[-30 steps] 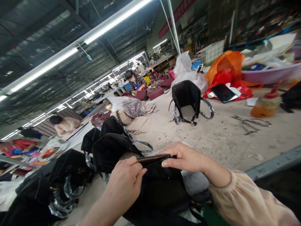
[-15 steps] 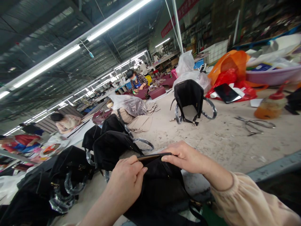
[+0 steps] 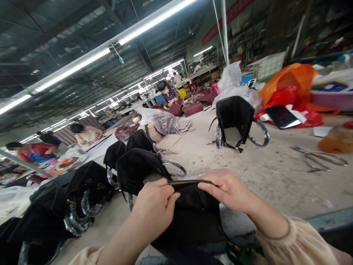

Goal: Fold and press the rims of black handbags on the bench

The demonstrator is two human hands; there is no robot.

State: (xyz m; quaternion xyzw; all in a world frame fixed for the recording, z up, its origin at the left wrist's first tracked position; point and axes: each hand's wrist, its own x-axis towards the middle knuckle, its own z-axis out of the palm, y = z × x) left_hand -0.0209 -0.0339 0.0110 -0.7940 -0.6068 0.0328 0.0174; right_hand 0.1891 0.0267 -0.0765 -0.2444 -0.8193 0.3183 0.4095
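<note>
A black handbag [image 3: 193,221] stands in front of me at the near edge of the worktable [image 3: 270,173]. My left hand [image 3: 156,211] pinches the left end of its top rim, fingers curled. At the right end of that rim my right hand [image 3: 226,189] is closed in a pinch. Just behind my left hand stand two more black handbags [image 3: 138,165] with plastic-wrapped handles. Another black handbag [image 3: 234,117] sits upright further back on the table.
A pile of black bags [image 3: 63,206] lies at the left. Scissors [image 3: 320,160], an orange bottle [image 3: 338,138], a dark phone [image 3: 281,116] on red and orange plastic bags, and cardboard pieces [image 3: 172,141] lie on the table. Other people work at tables further back.
The view has shifted, so everything sits further right in the frame. Both hands keep their pinch on the bag's rim, barely moved.
</note>
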